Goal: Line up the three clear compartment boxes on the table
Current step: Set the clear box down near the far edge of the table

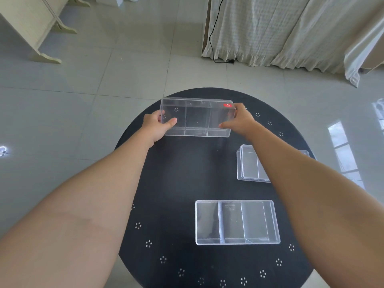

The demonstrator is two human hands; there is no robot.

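Three clear compartment boxes are on a round black table [178, 173]. The far box [197, 117], with a small red sticker at its right corner, is held at both short ends: my left hand [158, 126] grips its left end and my right hand [239, 121] grips its right end. It sits tilted toward me near the table's far edge. A second box [236, 222] lies flat at the near right. The third box [249, 165] lies at the right, partly hidden under my right forearm.
The black tablecloth has small white dot patterns. Beyond the table lies a glossy tiled floor [104, 80]. A cream cabinet [35, 23] stands at the far left, and curtains with a black cable [214, 38] hang at the far right.
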